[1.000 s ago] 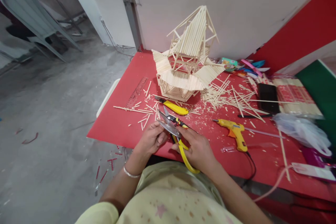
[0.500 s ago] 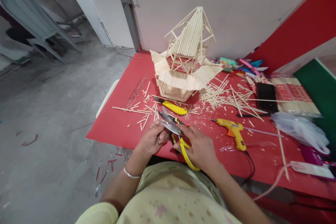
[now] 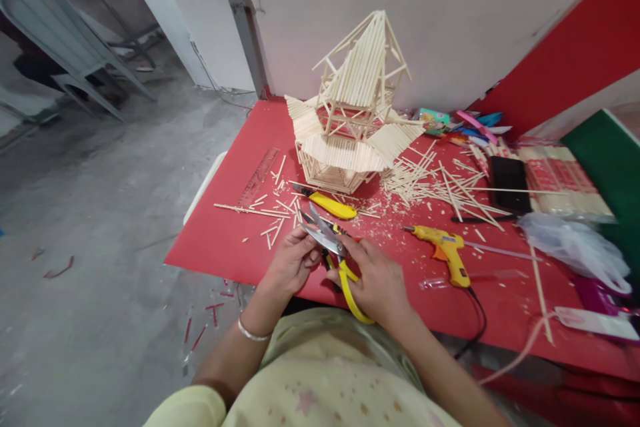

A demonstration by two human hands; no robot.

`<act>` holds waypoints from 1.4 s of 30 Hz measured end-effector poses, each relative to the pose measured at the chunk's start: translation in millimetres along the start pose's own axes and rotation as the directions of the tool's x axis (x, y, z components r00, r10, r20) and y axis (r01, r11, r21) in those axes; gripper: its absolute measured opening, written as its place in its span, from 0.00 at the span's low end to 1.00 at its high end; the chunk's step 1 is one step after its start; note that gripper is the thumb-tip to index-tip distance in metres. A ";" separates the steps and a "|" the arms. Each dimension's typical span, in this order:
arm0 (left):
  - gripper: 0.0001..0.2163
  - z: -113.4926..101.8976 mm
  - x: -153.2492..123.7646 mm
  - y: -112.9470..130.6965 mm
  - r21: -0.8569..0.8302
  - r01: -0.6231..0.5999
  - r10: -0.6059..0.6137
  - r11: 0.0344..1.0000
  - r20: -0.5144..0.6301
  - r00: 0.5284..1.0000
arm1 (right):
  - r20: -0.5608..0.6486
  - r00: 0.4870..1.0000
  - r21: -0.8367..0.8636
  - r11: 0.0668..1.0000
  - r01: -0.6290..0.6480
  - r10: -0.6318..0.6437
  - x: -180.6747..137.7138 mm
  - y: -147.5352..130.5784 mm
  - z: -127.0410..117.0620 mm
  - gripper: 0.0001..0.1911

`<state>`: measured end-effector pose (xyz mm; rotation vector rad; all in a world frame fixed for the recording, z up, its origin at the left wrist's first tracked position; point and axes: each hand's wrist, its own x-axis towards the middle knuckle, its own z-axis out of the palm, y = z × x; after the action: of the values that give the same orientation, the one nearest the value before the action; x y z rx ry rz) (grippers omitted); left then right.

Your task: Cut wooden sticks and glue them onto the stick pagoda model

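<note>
Yellow-handled scissors (image 3: 327, 240) are in my right hand (image 3: 377, 277), blades parted and pointing up and left. My left hand (image 3: 294, 260) is closed in a pinch beside the blades; whatever its fingers hold is too small or hidden to make out. Just beyond the hands lies a yellow utility knife (image 3: 330, 205). A black-and-yellow tool (image 3: 329, 263) lies partly hidden under the scissors and my right hand. Behind them stands a tower-like model (image 3: 345, 153) built of thin wooden sticks, with a slatted pointed roof and a wider lower roof.
A yellow glue gun (image 3: 447, 250) lies right of my hands, its cord running off the front edge. Loose sticks (image 3: 425, 177) and cut bits cover the red table (image 3: 210, 240). Beyond are a black phone-like object (image 3: 507, 183), a plastic bag (image 3: 573, 247) and a clear ruler (image 3: 259, 177).
The scissors and right hand have shifted very slightly left, and the blades have tilted a little. The left hand keeps its pinch. Objects on the table stay where they were.
</note>
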<state>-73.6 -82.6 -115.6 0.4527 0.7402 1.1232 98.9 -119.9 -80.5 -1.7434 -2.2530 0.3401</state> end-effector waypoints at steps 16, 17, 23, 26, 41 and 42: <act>0.08 -7.9 3.3 -0.2 0.100 -0.065 0.072 0.993 -0.074 0.995 | 0.002 1.000 0.021 0.999 0.031 -0.031 -2.6 3.2 4.0 0.29; 0.08 -7.8 3.3 -0.4 0.105 -0.068 0.075 0.992 -0.074 0.994 | -0.003 0.999 0.027 0.999 0.032 -0.032 -3.0 3.6 5.4 0.29; 0.09 -6.4 1.7 0.0 0.097 -0.079 0.087 0.992 -0.089 0.992 | -0.032 0.998 0.135 0.989 0.053 -0.049 -5.0 8.5 12.8 0.28; 0.10 -4.7 0.8 2.8 0.096 -0.062 0.070 0.993 -0.089 0.994 | -0.007 0.999 0.127 0.991 0.039 -0.038 -4.2 10.1 7.4 0.30; 0.11 -8.7 2.3 13.9 0.212 -0.097 0.092 0.972 0.032 0.995 | 0.038 0.997 0.139 0.988 0.068 -0.074 -1.1 13.0 -5.0 0.33; 0.11 -7.9 1.8 15.0 0.228 -0.097 0.092 0.969 0.034 0.995 | 0.035 0.996 0.168 0.983 0.077 -0.084 -1.1 12.6 -4.3 0.33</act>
<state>-88.6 -75.5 -111.5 0.7022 0.8395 1.1237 112.1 -117.8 -81.0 -1.5707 -2.2448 0.5362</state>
